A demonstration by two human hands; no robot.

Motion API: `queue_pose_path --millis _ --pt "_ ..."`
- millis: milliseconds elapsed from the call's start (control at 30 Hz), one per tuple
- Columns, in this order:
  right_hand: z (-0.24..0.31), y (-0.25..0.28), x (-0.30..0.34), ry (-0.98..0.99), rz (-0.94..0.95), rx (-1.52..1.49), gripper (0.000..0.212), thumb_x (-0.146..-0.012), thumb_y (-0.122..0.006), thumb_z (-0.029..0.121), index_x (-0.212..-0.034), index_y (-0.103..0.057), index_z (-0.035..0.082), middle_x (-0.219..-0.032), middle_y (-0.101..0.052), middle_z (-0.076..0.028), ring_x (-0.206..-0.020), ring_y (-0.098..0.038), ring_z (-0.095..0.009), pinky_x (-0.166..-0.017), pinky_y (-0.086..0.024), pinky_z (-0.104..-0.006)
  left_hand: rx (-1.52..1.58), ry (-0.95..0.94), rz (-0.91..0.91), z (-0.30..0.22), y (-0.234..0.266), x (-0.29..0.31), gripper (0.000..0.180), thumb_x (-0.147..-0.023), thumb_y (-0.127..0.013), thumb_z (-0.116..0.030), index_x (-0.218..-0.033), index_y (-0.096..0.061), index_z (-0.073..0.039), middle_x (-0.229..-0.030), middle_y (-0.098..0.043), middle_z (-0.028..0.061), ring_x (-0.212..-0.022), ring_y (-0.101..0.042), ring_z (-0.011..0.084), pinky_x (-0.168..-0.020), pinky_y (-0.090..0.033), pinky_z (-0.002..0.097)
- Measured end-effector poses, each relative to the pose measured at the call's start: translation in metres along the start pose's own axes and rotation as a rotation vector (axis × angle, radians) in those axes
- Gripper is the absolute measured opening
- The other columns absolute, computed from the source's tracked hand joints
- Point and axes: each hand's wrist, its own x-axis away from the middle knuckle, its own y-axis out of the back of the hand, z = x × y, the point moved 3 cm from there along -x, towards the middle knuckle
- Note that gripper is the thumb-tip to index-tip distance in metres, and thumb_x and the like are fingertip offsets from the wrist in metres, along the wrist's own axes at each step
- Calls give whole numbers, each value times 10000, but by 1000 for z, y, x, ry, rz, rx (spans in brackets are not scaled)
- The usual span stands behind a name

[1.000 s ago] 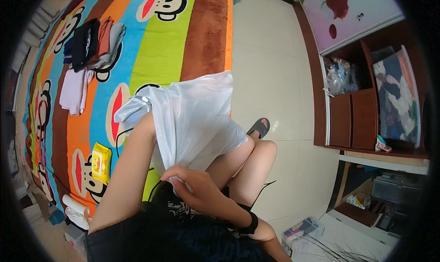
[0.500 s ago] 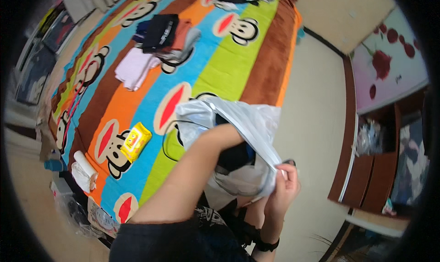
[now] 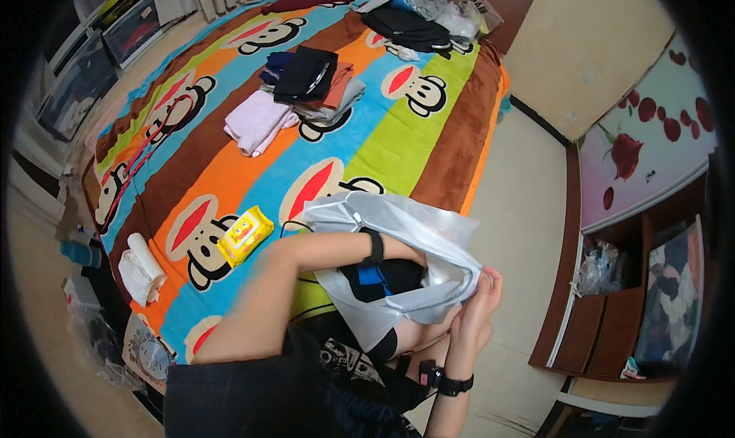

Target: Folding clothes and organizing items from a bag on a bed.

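A translucent white plastic bag (image 3: pixel 383 208) sits at the bed's near right edge, over my lap, its mouth held wide. Thumb and fingers of my right hand (image 3: pixel 482 292) pinch the bag's right rim. My left hand (image 3: pixel 406 252) reaches into the mouth, the back of the hand and the wrist with a black band in sight; its fingers are hidden inside. Just beneath it lies a black fabric item with a blue patch (image 3: pixel 383 279), inside the bag. A thin black cord (image 3: pixel 314 311) loops out beside the bag.
On the striped bedspread (image 3: pixel 383 147) lie folded clothes (image 3: pixel 306 74), a pink folded cloth (image 3: pixel 256 124), a yellow wipes pack (image 3: pixel 246 236) and a white roll (image 3: pixel 142 269). A black bag (image 3: pixel 406 28) is at the far end. A brown cabinet (image 3: pixel 605 315) stands right.
My left hand has drawn partly back, so its wrist band and the black item's blue patch now show. My right hand keeps hold of the rim. The whole view has shifted.
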Motion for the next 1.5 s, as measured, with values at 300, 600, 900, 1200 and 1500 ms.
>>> queue_pose_path --millis 300,600,900,1200,1500 --pt "-19 32 7 21 -152 141 82 -876 -468 45 -909 -539 22 -825 -541 -26 -747 -512 -102 -667 -433 -231 -326 332 -189 -42 -35 146 427 -662 -668 -201 -1076 -564 -197 -1227 -449 63 -780 -621 311 -662 -514 418" --pt "24 19 -12 55 -111 273 126 -859 -529 85 -951 -598 34 -799 -539 11 -687 -468 -49 -612 -377 -193 -383 486 -112 -56 -36 210 438 -635 -619 -50 -1054 -572 -168 -1237 -475 45 -857 -608 318 -693 -514 388" --pt "35 4 -7 110 54 241 147 -869 -536 98 -991 -600 47 -817 -572 11 -664 -458 -42 -600 -368 -194 805 776 -592 -59 20 345 506 -654 -705 -46 -1119 -514 14 -935 -617 113 -710 -641 185 -637 -534 262" --pt "35 4 -2 58 74 276 196 -875 -555 127 -1055 -581 53 -800 -563 44 -629 -409 -14 -566 -315 -158 1553 274 -1082 -42 19 365 484 -905 -514 -420 -1161 -432 -17 -754 -586 55 -344 -280 24 -379 -209 174" --pt "34 7 -3 45 90 287 191 -884 -552 137 -1054 -579 54 -820 -563 42 -635 -412 -11 -562 -313 -160 849 895 -991 -44 32 359 494 -816 -637 -416 -1082 -467 -36 -690 -542 27 -385 -365 59 -370 -296 190"
